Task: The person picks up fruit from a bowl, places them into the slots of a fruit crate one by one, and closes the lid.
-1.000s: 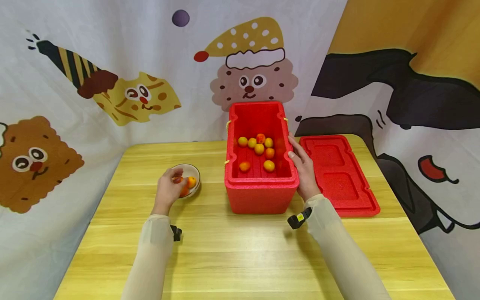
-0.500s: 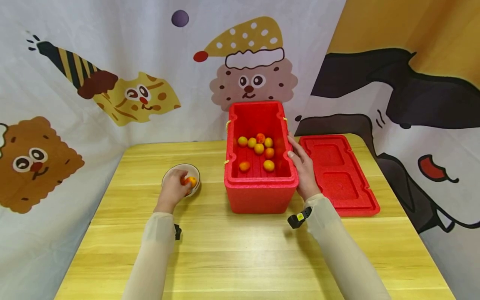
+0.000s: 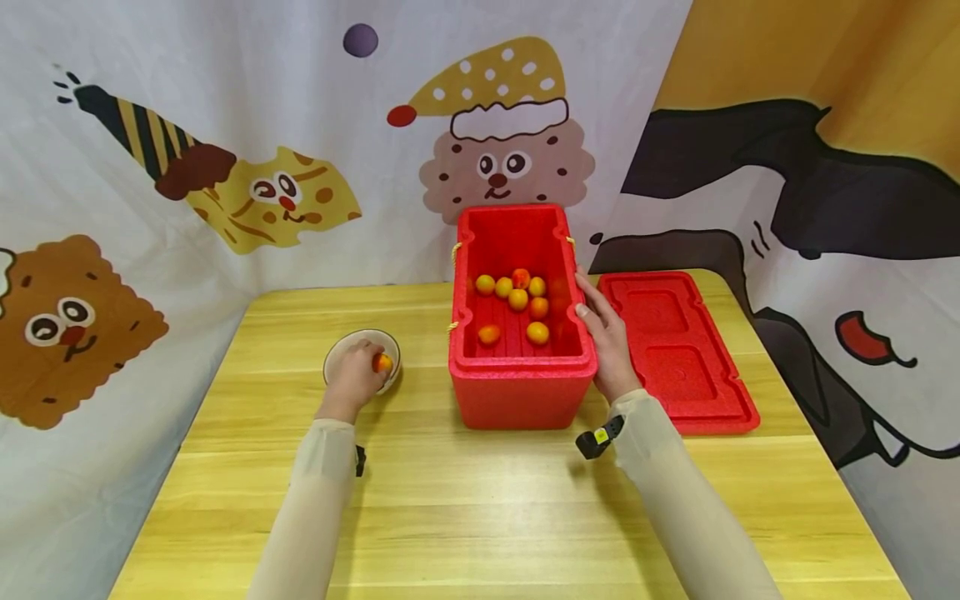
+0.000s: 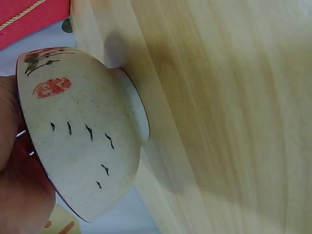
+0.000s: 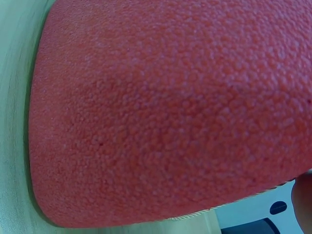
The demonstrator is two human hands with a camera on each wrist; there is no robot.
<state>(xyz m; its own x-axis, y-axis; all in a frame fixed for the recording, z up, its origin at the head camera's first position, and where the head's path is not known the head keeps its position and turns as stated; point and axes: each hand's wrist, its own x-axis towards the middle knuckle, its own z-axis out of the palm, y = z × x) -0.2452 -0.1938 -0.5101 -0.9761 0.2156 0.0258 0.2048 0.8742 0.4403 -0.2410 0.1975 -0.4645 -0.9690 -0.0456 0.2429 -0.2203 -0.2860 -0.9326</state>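
In the head view, my left hand (image 3: 356,375) is down in a cream bowl (image 3: 347,343) on the left side of the table. Its thumb and fingers pinch a small orange fruit (image 3: 383,363); the hand hides much of the bowl's inside. The left wrist view shows the speckled outside of the bowl (image 4: 87,131), with the fingers over its rim. My right hand (image 3: 609,342) rests along the right outer wall of a red foam box (image 3: 517,396), fingers extended, thumb at the rim. Several small yellow and orange fruits (image 3: 518,300) lie on the box floor.
The red foam lid (image 3: 678,342) lies flat on the wooden table (image 3: 465,517), right of the box. Thin yellow rope (image 3: 453,327) shows at the box's sides. A cartoon-printed curtain (image 3: 300,100) hangs behind the table.
My left hand has moved a little right and forward, deeper into the bowl, and its fingers have closed around a fruit. My right hand and the box have stayed in place.
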